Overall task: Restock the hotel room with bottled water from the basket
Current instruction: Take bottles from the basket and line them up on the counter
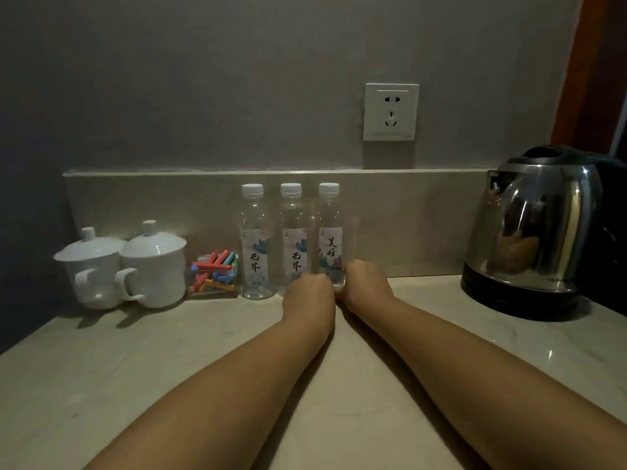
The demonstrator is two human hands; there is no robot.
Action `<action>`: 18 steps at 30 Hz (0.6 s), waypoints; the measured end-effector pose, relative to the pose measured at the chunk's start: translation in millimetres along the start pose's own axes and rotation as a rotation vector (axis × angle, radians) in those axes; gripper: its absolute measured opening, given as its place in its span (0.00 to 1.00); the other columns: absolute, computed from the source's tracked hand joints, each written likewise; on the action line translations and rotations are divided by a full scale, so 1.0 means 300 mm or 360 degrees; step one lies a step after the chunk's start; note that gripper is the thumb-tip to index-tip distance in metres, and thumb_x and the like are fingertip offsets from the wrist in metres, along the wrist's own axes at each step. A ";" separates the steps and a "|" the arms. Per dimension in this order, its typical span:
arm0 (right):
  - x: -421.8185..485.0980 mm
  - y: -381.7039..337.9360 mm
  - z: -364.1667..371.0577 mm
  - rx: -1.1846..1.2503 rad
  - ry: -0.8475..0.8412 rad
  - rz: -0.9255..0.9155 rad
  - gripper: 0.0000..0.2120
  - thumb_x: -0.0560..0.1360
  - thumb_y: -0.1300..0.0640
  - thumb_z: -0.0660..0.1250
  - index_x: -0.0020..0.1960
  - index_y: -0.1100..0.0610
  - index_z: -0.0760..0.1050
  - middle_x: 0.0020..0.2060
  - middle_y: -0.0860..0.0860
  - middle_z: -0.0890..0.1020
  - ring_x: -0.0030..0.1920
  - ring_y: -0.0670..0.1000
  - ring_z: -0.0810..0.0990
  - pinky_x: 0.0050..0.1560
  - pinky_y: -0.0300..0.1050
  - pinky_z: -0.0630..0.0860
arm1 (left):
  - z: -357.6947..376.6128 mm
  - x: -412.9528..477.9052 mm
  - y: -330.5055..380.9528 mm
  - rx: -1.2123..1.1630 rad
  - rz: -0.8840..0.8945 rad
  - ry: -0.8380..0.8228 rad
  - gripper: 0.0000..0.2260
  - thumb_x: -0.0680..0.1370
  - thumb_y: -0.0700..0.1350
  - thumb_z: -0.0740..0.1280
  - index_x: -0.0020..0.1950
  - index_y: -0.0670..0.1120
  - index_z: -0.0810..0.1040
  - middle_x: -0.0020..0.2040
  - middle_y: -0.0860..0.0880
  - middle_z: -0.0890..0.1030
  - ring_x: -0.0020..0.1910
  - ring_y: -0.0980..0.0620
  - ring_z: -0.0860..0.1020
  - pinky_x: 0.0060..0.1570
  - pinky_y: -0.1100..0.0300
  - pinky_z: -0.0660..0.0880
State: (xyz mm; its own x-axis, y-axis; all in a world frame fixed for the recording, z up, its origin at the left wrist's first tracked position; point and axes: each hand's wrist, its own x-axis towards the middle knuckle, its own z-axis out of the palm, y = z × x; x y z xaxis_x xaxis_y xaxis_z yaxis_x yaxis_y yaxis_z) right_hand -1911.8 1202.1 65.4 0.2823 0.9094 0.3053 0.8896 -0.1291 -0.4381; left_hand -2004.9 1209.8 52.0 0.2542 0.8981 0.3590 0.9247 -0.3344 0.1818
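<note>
Both bare forearms stretch forward over the pale polished stone surface point(135, 368). The left hand point(310, 286) and right hand point(364, 279) flank the base of the rightmost clear plastic, white-capped water bottle point(329, 232). Their fingers are hidden, so I cannot tell whether they grasp it. Its label reads 美好. The middle bottle point(293, 239) and left bottle point(254, 239), standing upright beside it, read 无界.

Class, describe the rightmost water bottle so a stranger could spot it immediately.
Below the white wall socket, three clear white-capped plastic bottles stand in a row. The rightmost bottle, nearest the steel kettle, alone has black characters atop its label.
</note>
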 end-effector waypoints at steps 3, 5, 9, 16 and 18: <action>-0.007 -0.003 0.001 -0.0007 -0.0005 0.0013 0.11 0.69 0.51 0.70 0.45 0.58 0.79 0.39 0.54 0.82 0.40 0.55 0.79 0.39 0.47 0.77 | 0.000 0.004 0.002 0.0050 0.0012 -0.0015 0.10 0.77 0.36 0.61 0.55 0.40 0.78 0.50 0.42 0.79 0.49 0.44 0.79 0.43 0.55 0.73; -0.014 -0.011 -0.002 -0.0062 -0.0024 0.0027 0.08 0.71 0.53 0.69 0.44 0.58 0.77 0.39 0.54 0.80 0.39 0.54 0.77 0.38 0.46 0.75 | -0.006 0.002 0.006 0.0099 0.0049 -0.0046 0.09 0.77 0.37 0.61 0.55 0.40 0.79 0.50 0.42 0.80 0.49 0.44 0.79 0.45 0.54 0.74; -0.041 -0.052 -0.020 -0.0370 -0.0008 -0.0070 0.03 0.73 0.61 0.67 0.47 0.58 0.77 0.37 0.53 0.78 0.39 0.54 0.78 0.39 0.46 0.76 | -0.040 -0.020 -0.011 0.0128 0.0131 -0.0082 0.06 0.77 0.39 0.62 0.50 0.43 0.78 0.48 0.44 0.80 0.47 0.45 0.78 0.45 0.54 0.73; -0.141 -0.239 -0.050 -0.0287 -0.0218 -0.0326 0.10 0.71 0.57 0.70 0.52 0.58 0.77 0.46 0.53 0.80 0.48 0.56 0.79 0.44 0.46 0.74 | -0.254 -0.104 -0.273 -0.0002 0.0196 -0.0230 0.08 0.76 0.44 0.63 0.48 0.46 0.80 0.46 0.47 0.81 0.45 0.46 0.79 0.45 0.55 0.75; -0.174 -0.334 -0.037 -0.0150 -0.0371 -0.0504 0.14 0.70 0.56 0.72 0.55 0.57 0.77 0.50 0.54 0.81 0.51 0.55 0.79 0.50 0.46 0.76 | -0.316 -0.159 -0.382 -0.0013 0.0093 -0.0281 0.07 0.76 0.45 0.65 0.51 0.46 0.81 0.50 0.48 0.81 0.47 0.49 0.78 0.46 0.59 0.73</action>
State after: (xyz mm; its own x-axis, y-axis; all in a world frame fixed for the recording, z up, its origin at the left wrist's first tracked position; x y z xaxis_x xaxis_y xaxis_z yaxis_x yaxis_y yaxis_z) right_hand -2011.6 1163.1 102.8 -0.0902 0.9739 0.2082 0.9516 0.1460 -0.2705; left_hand -2149.9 1178.4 100.7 0.3540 0.9129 0.2031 0.9047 -0.3894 0.1730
